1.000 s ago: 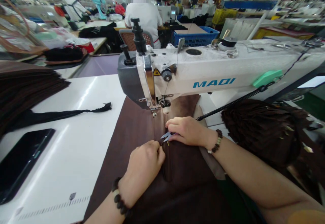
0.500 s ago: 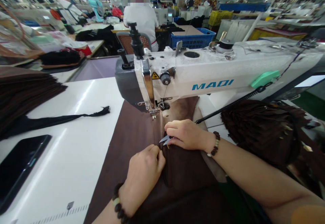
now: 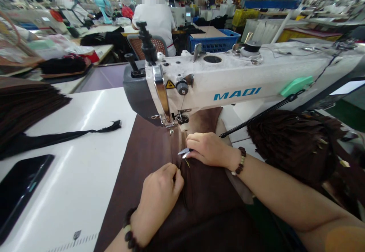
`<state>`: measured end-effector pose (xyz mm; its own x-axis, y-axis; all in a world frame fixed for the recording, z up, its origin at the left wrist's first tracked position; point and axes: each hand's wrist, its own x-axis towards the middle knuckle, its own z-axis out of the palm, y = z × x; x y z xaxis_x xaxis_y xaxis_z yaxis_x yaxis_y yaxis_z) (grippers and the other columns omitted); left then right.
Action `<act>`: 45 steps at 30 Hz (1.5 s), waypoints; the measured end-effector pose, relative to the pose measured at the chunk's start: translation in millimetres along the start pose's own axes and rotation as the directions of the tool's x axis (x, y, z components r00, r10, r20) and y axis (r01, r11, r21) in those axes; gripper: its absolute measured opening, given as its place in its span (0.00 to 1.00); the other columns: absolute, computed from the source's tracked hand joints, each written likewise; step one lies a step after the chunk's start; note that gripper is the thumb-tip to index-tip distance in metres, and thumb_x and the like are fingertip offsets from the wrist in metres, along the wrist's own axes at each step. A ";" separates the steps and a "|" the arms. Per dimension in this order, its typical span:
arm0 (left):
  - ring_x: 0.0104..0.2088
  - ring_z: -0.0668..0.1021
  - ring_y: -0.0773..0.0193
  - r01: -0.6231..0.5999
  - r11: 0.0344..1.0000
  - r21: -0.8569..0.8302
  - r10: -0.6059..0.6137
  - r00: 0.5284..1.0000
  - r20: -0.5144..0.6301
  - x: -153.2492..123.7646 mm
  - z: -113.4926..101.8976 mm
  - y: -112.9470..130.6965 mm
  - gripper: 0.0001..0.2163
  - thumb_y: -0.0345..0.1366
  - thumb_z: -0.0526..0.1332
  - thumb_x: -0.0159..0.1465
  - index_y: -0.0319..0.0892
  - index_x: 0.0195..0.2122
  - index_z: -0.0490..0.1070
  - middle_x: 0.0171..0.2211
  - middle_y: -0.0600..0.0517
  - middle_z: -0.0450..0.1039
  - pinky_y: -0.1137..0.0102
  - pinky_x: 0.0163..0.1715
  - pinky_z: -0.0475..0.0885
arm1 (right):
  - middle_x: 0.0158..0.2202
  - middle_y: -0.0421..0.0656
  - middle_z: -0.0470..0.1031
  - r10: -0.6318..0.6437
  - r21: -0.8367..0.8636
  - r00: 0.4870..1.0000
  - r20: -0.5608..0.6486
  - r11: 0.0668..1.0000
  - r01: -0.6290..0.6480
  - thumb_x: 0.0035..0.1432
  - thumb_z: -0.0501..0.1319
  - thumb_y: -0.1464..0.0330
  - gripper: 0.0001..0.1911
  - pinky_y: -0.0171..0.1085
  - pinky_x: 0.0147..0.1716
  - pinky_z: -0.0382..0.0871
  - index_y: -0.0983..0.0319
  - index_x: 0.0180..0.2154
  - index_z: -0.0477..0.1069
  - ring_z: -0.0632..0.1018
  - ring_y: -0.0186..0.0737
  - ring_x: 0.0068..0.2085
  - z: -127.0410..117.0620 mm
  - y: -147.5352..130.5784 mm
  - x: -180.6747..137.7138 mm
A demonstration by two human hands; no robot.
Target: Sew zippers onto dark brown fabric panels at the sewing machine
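A busy sewing hall with other workers at their benches lies behind a white table (image 3: 85,176). At its left edge sit a stack (image 3: 25,107) of brown pieces, a dark phone (image 3: 19,187) and a black strip (image 3: 71,134). A brown cloth (image 3: 148,149) runs from the near edge up under the foot of the machine (image 3: 242,80).

The work in hand looks like trimming at the seam (image 3: 184,187) just below the foot. The left hand (image 3: 159,191) rests on the cloth with its fingers (image 3: 174,173) pinched shut on the seam's edge, holding it taut. Just beyond them are the snips (image 3: 183,152), blades a little apart and pointing left at the pinch. The right hand (image 3: 209,150) is curled closed around the snips, knuckles up and heel on the cloth.

The thread itself is too fine to make out. As I judge it, a clean cut here calls for the blades to close right at the seam without nicking the cloth, while the pinch keeps it tight.

A heaped brown pile (image 3: 291,141) lies at the right.
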<state>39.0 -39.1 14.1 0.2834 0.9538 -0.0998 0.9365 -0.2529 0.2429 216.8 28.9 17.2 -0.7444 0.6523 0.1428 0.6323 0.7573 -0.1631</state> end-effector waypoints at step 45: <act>0.27 0.76 0.60 0.003 0.990 0.139 -0.012 0.998 0.066 -0.9 0.1 4.5 0.10 0.30 0.49 0.63 0.43 0.26 0.65 0.26 0.52 0.69 0.70 0.23 0.62 | 0.37 0.42 0.65 0.001 0.101 1.000 -0.027 0.995 0.001 0.56 0.55 0.54 0.18 0.32 0.28 0.57 0.63 0.32 0.65 0.68 0.33 0.33 4.0 22.1 6.1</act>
<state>43.1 -41.1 15.1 0.2847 0.9442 -0.1658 0.9570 -0.2699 0.1066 225.3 49.5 10.5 -0.7374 0.6539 0.1692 0.6064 0.7513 -0.2605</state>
